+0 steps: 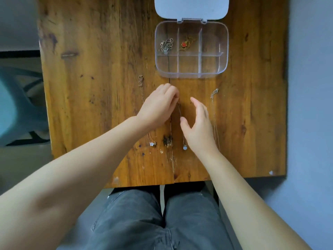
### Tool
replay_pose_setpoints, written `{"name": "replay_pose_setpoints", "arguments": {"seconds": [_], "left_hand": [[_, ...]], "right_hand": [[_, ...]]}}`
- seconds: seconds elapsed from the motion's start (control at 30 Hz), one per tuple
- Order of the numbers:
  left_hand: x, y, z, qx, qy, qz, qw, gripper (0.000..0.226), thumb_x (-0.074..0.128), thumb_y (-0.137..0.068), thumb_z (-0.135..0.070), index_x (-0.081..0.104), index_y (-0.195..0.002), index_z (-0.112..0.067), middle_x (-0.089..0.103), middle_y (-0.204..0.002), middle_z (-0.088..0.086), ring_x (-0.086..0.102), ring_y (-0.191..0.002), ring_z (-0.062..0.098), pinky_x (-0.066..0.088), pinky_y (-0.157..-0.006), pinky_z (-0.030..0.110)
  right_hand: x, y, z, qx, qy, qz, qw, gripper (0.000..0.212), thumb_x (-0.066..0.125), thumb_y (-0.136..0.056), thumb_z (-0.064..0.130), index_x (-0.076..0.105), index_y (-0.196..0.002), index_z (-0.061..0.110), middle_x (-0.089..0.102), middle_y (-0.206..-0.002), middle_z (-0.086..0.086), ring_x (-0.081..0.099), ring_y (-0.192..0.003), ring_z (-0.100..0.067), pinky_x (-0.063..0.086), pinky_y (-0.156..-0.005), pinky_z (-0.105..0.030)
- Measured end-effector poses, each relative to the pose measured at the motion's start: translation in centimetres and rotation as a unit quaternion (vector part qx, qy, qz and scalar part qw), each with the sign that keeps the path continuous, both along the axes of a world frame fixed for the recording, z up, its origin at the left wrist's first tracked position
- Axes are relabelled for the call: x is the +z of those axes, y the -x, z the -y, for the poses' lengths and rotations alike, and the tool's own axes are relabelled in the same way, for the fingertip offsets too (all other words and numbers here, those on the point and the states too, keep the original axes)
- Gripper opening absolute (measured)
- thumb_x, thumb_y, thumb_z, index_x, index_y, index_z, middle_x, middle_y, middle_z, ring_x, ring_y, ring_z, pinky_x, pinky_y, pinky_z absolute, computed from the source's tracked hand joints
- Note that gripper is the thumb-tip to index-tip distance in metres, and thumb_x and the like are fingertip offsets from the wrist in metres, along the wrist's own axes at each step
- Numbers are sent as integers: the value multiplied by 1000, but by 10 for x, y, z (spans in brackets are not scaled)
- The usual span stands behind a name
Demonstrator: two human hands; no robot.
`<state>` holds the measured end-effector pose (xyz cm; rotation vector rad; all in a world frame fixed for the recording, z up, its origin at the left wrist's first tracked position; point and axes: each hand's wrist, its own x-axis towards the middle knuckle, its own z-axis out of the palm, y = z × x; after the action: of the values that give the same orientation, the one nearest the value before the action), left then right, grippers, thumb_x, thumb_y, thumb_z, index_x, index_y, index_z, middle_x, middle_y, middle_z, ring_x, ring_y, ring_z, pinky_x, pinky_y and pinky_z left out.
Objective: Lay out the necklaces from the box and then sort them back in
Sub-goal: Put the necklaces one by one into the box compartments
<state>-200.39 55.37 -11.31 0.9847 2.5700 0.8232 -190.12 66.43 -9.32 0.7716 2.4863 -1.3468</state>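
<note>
Head view puts my two hands over the middle of the wooden worktop (100, 73), where I am straightening the middle necklace (180, 114), a fine chain running toward me to a pale round pendant (185, 147). My left hand (159, 106) has its fingertips pinched on the far end of that chain; my right hand (197, 126) is open and holds nothing, thumb just beside the chain's mid-length. To do this well, I judge I should keep the far end pinned and draw the slack gently toward the pendant, low to the wood, so the chain neither kinks nor drags into its neighbours. A flower-pendant necklace (142, 91) lies to the left, a thin silver chain (214, 109) to the right, both stretched out apart from it. Beyond them sits the clear compartment box (224, 51), lid (191, 8) folded back: a bunched silver chain (166, 44) in the far-left cell, a red heart-pendant necklace (185, 44) in the far-middle cell, the other cells apparently bare.
</note>
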Motion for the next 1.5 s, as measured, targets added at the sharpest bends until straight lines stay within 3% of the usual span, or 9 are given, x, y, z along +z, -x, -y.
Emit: {"name": "replay_pose_setpoints", "arguments": {"seconds": [0.07,0.2,0.43,0.57,0.83,1.0,1.2,1.37,1.5], "left_hand": [[17,-1,1,42,-80,38,995,4,45,-94,-7,48,-94,-4,60,-84,10,55,-73,25,48,-60,39],[41,17,4,199,-205,91,954,7,45,-95,-10,43,-90,-15,56,-75,1,54,-64,17,45,-55,24],[42,62,21,385,-263,150,872,24,43,-94,-9,43,-78,-26,52,-67,-3,56,-56,13,51,-52,29],[35,67,21,436,-291,195,829,19,46,-93,-7,47,-78,-20,56,-67,1,58,-53,11,52,-53,25],[39,74,-9,300,-172,203,916,8,53,-92,-9,61,-91,-8,69,-84,11,69,-72,16,59,-68,29],[39,71,-3,283,-100,126,946,16,49,-93,-15,65,-96,-10,64,-89,-1,58,-79,8,48,-69,12],[35,19,-48,50,-88,60,993,16,50,-91,-9,63,-99,-7,66,-95,5,61,-89,22,52,-76,35],[-6,-12,-107,-118,155,-48,980,53,50,-89,0,34,-139,-10,40,-139,16,40,-124,32,44,-92,42],[-14,-6,-117,-149,190,-103,965,33,54,-89,1,50,-121,-3,50,-124,16,47,-110,32,46,-77,38]], "right_hand": [[2,19,-1,37,76,-3,996,60,57,-92,15,27,-143,24,49,-136,1,46,-113,-1,35,-89,-9],[8,35,-8,31,148,0,989,11,53,-95,17,62,-100,17,67,-77,6,59,-64,7,45,-57,-8],[39,71,-37,-144,221,-109,958,24,48,-96,21,63,-78,24,66,-102,3,60,-108,-7,47,-100,-29],[48,110,-36,-150,278,-145,937,18,48,-95,16,62,-85,18,66,-109,-4,60,-113,-14,50,-90,-18],[22,142,-15,-8,34,-18,999,22,48,-96,13,68,-104,14,67,-107,-4,63,-101,-15,55,-90,-34],[28,98,-55,-92,56,-48,993,22,46,-96,11,65,-98,21,68,-94,7,68,-90,-4,57,-76,-20],[4,-23,-102,-141,-70,107,982,17,47,-95,17,61,-104,19,67,-106,-3,62,-85,-12,46,-63,-18],[-10,-66,-80,-84,-98,152,980,25,52,-95,28,56,-118,16,57,-118,-5,60,-97,-19,51,-81,-28],[-13,-61,-76,-113,-82,120,983,23,51,-95,27,57,-115,18,56,-119,-5,60,-96,-18,52,-81,-26]]}}
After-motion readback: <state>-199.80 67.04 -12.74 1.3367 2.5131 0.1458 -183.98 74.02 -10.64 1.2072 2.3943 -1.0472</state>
